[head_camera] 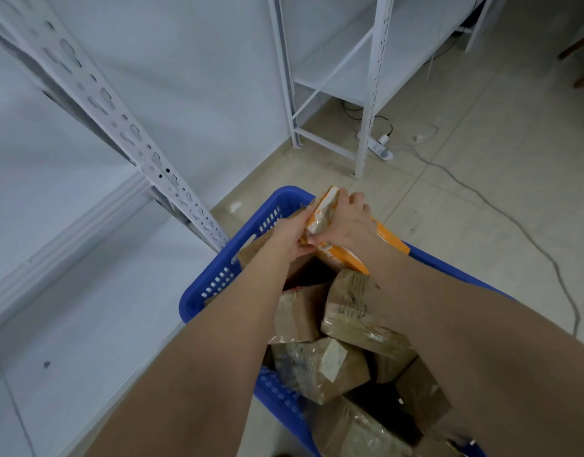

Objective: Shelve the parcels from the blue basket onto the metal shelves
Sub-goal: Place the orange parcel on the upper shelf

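Observation:
A blue plastic basket (218, 278) stands on the floor, filled with several brown taped cardboard parcels (320, 367). Over its far end both hands hold an orange and white parcel (326, 209) wrapped in clear tape. My left hand (293, 235) grips its near left edge from below. My right hand (350, 219) lies over its top with the thumb curled at the near corner. The white metal shelf (86, 291) is at my left, its boards bare in view, with a perforated upright (172, 186) beside the basket.
A second white metal shelf unit (366, 94) stands ahead by the wall. A white power strip (381, 148) and a grey cable (501, 212) lie on the tiled floor to the right. A wooden furniture leg (580, 77) shows at the top right.

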Motion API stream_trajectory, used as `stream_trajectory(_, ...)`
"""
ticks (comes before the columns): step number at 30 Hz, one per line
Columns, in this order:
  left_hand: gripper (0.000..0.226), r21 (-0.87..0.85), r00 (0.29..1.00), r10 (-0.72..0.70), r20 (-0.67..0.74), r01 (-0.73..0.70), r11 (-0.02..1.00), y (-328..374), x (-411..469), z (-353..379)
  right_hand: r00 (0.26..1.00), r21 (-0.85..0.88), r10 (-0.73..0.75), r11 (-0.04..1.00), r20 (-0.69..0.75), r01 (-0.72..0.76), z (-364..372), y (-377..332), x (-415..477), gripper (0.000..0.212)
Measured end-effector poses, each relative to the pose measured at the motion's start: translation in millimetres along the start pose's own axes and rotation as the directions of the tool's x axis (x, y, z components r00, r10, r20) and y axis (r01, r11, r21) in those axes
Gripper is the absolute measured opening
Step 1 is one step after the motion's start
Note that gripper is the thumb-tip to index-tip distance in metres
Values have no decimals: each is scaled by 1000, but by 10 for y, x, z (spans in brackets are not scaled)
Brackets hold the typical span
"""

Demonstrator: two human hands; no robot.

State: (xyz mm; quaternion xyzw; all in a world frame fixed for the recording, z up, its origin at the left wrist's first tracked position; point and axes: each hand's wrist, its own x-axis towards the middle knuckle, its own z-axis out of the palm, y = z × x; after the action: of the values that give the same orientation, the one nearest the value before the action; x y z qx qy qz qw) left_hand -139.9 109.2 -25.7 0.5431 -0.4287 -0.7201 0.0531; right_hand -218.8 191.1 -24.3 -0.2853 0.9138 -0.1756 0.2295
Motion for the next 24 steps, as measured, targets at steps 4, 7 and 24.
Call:
stream_trajectory(4, 36, 25, 979, 117, -170, -114, 993, 376, -342, -195, 998, 102, -54, 993, -17, 56, -368, -374, -218, 115)
stream_trajectory(7, 16, 7, 961, 151, -230, -154, 988, 594, -719, -428, 995, 217, -91, 971, -30, 95, -615, -701, -422, 95)
stream_trajectory(24, 41, -32, 835, 358, -417, -408, 913, 909, -3677, -2844, 925, 408, -352, 872, 142, 269, -832, -3040, -2623, 62)
